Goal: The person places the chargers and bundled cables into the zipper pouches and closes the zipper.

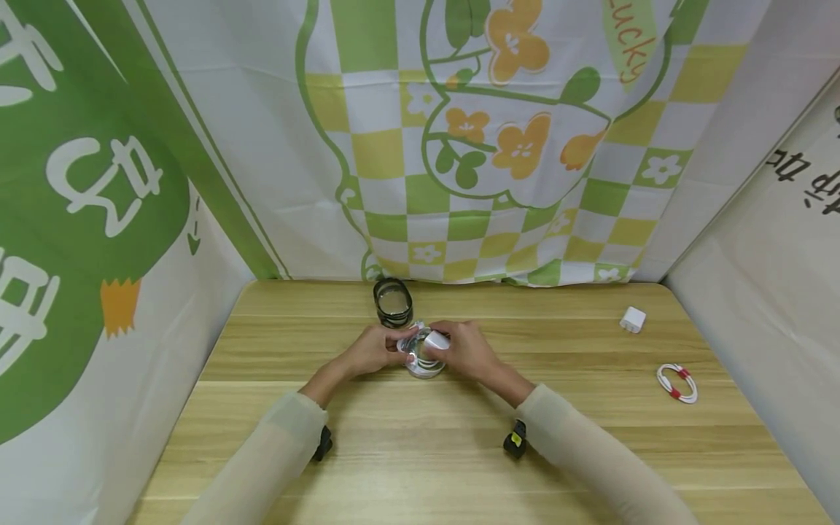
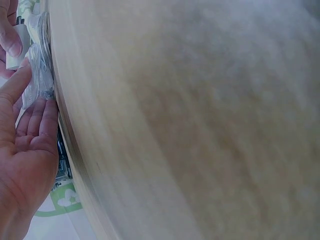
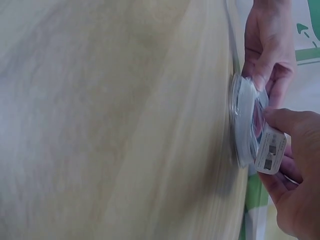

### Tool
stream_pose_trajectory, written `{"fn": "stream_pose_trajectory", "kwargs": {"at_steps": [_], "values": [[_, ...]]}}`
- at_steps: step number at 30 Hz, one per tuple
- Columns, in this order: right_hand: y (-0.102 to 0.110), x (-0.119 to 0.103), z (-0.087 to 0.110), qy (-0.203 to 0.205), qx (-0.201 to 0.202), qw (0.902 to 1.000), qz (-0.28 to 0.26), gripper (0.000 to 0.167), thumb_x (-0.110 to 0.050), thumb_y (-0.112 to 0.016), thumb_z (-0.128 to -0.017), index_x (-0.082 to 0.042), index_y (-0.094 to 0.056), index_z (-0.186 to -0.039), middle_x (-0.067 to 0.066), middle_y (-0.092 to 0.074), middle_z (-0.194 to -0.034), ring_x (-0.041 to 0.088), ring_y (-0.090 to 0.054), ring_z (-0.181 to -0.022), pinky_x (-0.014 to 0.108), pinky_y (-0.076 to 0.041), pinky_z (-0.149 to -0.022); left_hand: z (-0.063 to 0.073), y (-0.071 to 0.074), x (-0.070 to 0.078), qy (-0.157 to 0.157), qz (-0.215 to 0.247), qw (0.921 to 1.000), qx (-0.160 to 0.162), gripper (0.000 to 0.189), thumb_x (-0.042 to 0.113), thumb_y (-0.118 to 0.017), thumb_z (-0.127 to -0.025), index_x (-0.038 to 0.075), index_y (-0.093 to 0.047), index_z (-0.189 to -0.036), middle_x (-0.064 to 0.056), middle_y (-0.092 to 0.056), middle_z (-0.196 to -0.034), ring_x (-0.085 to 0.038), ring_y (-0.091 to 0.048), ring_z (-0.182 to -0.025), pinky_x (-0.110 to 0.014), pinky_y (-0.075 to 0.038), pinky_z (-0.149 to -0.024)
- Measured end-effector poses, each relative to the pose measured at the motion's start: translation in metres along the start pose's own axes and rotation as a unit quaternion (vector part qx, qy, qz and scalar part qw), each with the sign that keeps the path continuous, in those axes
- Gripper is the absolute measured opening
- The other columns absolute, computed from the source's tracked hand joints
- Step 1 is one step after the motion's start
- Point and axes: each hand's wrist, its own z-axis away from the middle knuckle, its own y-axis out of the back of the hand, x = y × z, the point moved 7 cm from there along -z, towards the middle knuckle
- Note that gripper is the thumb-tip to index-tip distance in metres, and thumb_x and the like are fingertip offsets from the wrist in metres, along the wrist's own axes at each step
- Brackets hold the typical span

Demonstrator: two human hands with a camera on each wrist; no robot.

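Near the far middle of the table, a clear round plastic case [image 1: 425, 372] holds a coil of white cable. My left hand [image 1: 369, 350] grips the case at its left side, thumb on one face and fingers at the other, as the left wrist view shows. My right hand [image 1: 469, 351] pinches a white charger plug [image 1: 437, 340] between thumb and fingers, right over the case. Printed marks on the charger plug [image 3: 271, 152] face the right wrist camera, close against the clear case [image 3: 243, 125]. The left wrist view shows its dark prongs.
A dark-rimmed round case [image 1: 395, 319] stands just behind my left hand. On the right of the wooden table [image 1: 420, 467] lie another white charger plug [image 1: 633, 319] and a white cable coil [image 1: 660, 378] with red ties. Printed cloth [image 1: 499, 240] hangs along the back edge.
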Motion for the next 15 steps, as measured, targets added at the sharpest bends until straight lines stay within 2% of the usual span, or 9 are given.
{"fn": "stream_pose_trajectory", "kwargs": {"at_steps": [10,15], "values": [[-0.004,-0.008,0.0,-0.002,0.034,0.999,0.028,0.035,-0.022,-0.091,-0.083,-0.004,-0.081,-0.111,0.009,-0.081,-0.1,0.015,-0.069,-0.073,0.026,-0.051,-0.059,0.0,0.0,0.0,-0.007,-0.007,0.9999,-0.003,0.062,0.003,-0.08,-0.093,-0.001,-0.055,-0.15,-0.025,-0.049,-0.155,-0.035,-0.064,-0.129,-0.02,-0.058,-0.088],[-0.006,-0.012,0.001,0.002,0.039,0.9982,0.046,0.033,-0.023,-0.09,-0.085,-0.003,-0.081,-0.11,0.01,-0.081,-0.101,0.016,-0.069,-0.074,0.027,-0.05,-0.058,0.0,0.001,-0.001,-0.004,-0.012,0.9999,0.0,0.062,0.003,-0.081,-0.093,0.0,-0.055,-0.15,-0.024,-0.05,-0.155,-0.034,-0.065,-0.128,-0.02,-0.058,-0.088]]}}
